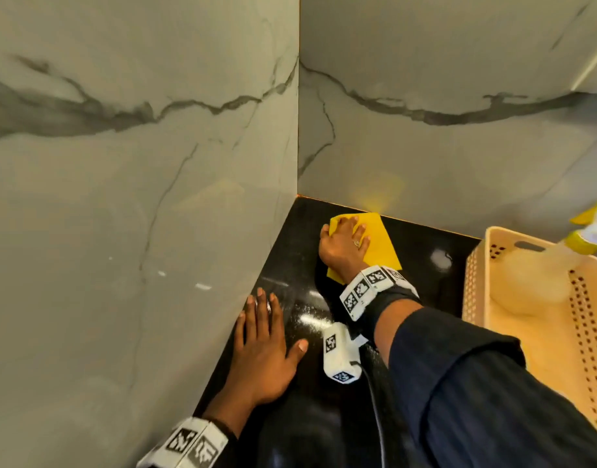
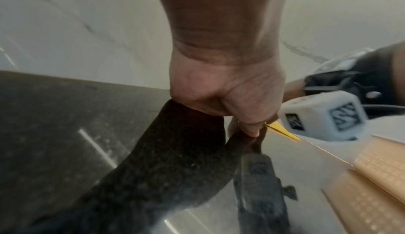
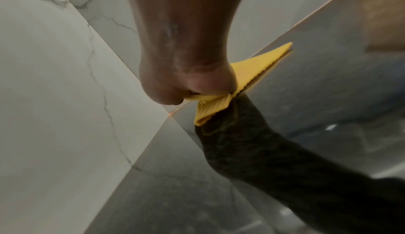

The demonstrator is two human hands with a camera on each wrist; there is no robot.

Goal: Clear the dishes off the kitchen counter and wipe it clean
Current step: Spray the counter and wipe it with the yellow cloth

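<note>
Nearest of all is the left hand [image 1: 261, 352], laid palm-down on the black counter [image 1: 422, 244] close to where it meets the marble wall [image 1: 121, 197]. Its fingers [image 1: 260, 307] are straight and a little spread, the thumb splayed off to the right, all flat against the stone and holding nothing. Just past those fingertips and off to the right of the thumb the glossy surface shows pale streaks and specks. From the left wrist view only the heel of the palm pressing the counter shows; the fingers themselves are hidden there.

Further in, beyond the left fingertips and to their right, the right hand [image 1: 344, 246] presses down on a yellow cloth [image 1: 380, 241] in the corner of the counter. Its fingers [image 1: 359, 231] lie spread and nearly straight over the cloth's far part, pointing toward the back wall, a ring on one of them. The cloth lies flat under the palm, its edges reaching out past the fingers on the right and a corner showing behind the wrist. In the right wrist view its folded ribbed edge pokes out beneath the heel of the hand.

Right of the wiping fingers, well apart, stands a peach perforated basket [image 1: 476, 265], with a blurred yellow spray bottle [image 1: 591, 236] at its far rim.
</note>
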